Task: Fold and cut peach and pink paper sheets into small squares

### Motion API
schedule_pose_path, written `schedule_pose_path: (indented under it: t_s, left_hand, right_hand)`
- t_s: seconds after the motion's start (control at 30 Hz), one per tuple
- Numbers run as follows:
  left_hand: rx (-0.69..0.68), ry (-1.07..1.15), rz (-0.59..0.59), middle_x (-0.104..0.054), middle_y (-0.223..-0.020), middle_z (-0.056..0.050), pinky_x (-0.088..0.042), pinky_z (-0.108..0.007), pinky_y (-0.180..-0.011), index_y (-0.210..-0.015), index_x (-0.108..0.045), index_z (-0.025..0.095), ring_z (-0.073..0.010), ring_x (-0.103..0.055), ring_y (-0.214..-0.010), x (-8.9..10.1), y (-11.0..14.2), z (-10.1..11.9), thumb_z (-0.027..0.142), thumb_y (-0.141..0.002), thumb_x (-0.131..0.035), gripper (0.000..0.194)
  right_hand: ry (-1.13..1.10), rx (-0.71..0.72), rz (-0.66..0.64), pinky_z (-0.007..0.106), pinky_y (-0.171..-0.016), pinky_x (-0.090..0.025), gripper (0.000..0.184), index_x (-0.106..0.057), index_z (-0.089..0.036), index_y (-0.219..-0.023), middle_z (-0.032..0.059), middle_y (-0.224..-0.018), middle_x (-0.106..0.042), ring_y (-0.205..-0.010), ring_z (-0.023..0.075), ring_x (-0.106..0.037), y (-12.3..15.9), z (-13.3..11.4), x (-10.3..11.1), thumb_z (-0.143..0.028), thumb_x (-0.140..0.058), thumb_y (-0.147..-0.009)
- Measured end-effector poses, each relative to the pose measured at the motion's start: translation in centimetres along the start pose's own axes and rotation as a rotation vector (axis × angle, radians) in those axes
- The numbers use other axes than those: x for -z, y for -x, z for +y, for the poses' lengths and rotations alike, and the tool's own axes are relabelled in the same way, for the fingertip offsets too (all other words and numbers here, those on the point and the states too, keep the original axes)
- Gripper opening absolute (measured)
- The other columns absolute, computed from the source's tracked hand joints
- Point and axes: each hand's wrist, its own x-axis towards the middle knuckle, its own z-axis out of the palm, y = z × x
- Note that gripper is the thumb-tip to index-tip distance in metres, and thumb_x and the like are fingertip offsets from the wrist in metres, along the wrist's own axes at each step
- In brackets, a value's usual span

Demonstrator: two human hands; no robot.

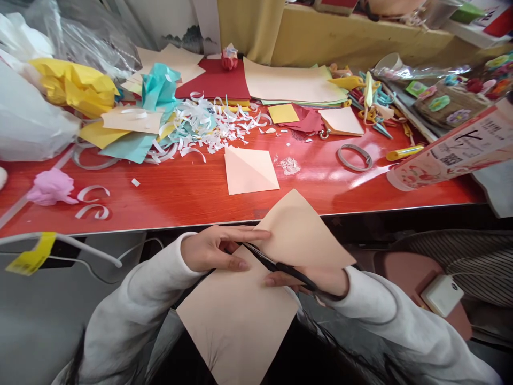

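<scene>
A pale peach sheet of paper (248,305) lies in front of my body, with a slit across it and its far part (300,230) raised above the cut. Black-handled scissors (274,263) sit in the slit, blades pointing left toward my left hand. My left hand (214,248) pinches the left edge of the sheet, thumb on the near part and index finger on the far part. Partly under the paper, my right hand (320,279) grips the scissors by their handles. A folded peach square (252,171) rests on the red table just beyond.
White paper shreds (212,125) heap on the red table (180,200). A stack of coloured sheets (292,83) lies behind. A pink crumpled clump (52,187) is at left, a tape ring (355,158) and a tall printed cup (449,147) at right.
</scene>
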Motion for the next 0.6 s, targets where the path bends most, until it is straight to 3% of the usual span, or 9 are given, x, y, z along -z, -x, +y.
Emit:
schedule_pose_path:
  t_s: [0.07,0.13,0.2,0.27,0.37,0.47,0.53,0.6]
  left_hand:
    - [0.036,0.004,0.071,-0.057,-0.124,-0.007,-0.050,-0.018,-0.049,-0.111,-0.063,0.029,-0.0142,-0.065,-0.073,0.1,0.3,0.3,0.007,-0.066,-0.066,0.051]
    - [0.060,0.022,0.148,-0.068,-0.090,-0.005,-0.039,-0.014,-0.037,-0.113,-0.062,0.028,-0.0064,-0.055,-0.049,0.3,0.9,0.5,0.009,-0.065,-0.068,0.052]
    - [0.076,0.073,0.211,-0.058,-0.056,0.003,-0.029,-0.012,-0.032,-0.118,-0.059,0.028,-0.0025,-0.039,-0.037,0.6,1.9,0.5,0.013,-0.067,-0.068,0.054]
    - [0.095,0.128,0.292,-0.049,-0.048,0.006,-0.028,-0.013,-0.034,-0.123,-0.054,0.028,-0.0024,-0.035,-0.036,0.8,2.9,0.2,0.018,-0.068,-0.069,0.057]
    - [0.118,0.171,0.366,-0.049,-0.051,0.006,-0.031,-0.014,-0.037,-0.126,-0.051,0.027,-0.0037,-0.038,-0.039,0.7,3.9,-0.4,0.022,-0.069,-0.069,0.060]
    - [0.119,0.179,0.299,-0.048,-0.050,0.006,-0.027,-0.014,-0.036,-0.127,-0.050,0.025,-0.0034,-0.036,-0.039,0.2,3.7,-1.0,0.023,-0.070,-0.069,0.060]
    - [0.121,0.158,0.257,-0.045,-0.048,0.007,-0.025,-0.014,-0.036,-0.127,-0.050,0.025,-0.0028,-0.033,-0.038,-0.3,3.0,-1.3,0.024,-0.071,-0.069,0.059]
    - [0.085,0.087,0.232,-0.045,-0.049,0.007,-0.024,-0.014,-0.035,-0.124,-0.053,0.025,-0.0024,-0.031,-0.038,-1.0,2.2,-1.4,0.026,-0.071,-0.069,0.056]
  right_hand:
    - [0.004,-0.034,-0.021,0.017,-0.027,-0.022,0.031,-0.064,-0.016,-0.088,-0.0096,-0.040,-0.042,-0.030,0.0037,-0.031,0.1,0.7,0.4,-0.040,-0.069,-0.070]
    - [0.006,-0.081,-0.084,0.016,-0.030,-0.023,0.048,-0.060,-0.017,-0.105,-0.0103,-0.044,-0.043,-0.032,0.0040,-0.033,0.4,1.9,1.2,-0.039,-0.073,-0.064]
    - [-0.029,-0.144,-0.116,0.016,-0.034,-0.025,0.071,-0.051,-0.017,-0.120,-0.0102,-0.047,-0.045,-0.036,0.0049,-0.037,1.1,3.2,2.0,-0.040,-0.078,-0.058]
    - [-0.136,-0.143,-0.079,0.017,-0.037,-0.029,0.082,-0.044,-0.015,-0.125,-0.0072,-0.054,-0.050,-0.040,0.0061,-0.042,2.2,4.6,2.7,-0.049,-0.076,-0.058]
    - [-0.300,0.084,0.115,0.021,-0.042,-0.037,0.076,-0.042,-0.015,-0.124,0.0008,-0.067,-0.058,-0.046,0.0085,-0.048,3.5,6.6,2.8,-0.065,-0.059,-0.069]
    - [-0.331,0.329,0.346,0.023,-0.044,-0.043,0.071,-0.046,-0.019,-0.117,0.0099,-0.093,-0.061,-0.068,0.0169,-0.059,3.5,7.7,2.1,-0.072,-0.049,-0.070]
    - [-0.311,0.401,0.458,0.027,-0.051,-0.050,0.059,-0.048,-0.023,-0.111,0.0089,-0.103,-0.058,-0.082,0.0207,-0.059,2.8,7.4,1.3,-0.066,-0.057,-0.070]
    - [-0.311,0.419,0.599,0.033,-0.067,-0.053,0.044,-0.048,-0.026,-0.105,0.0045,-0.101,-0.058,-0.087,0.0201,-0.059,1.9,6.2,0.6,-0.046,-0.068,-0.071]
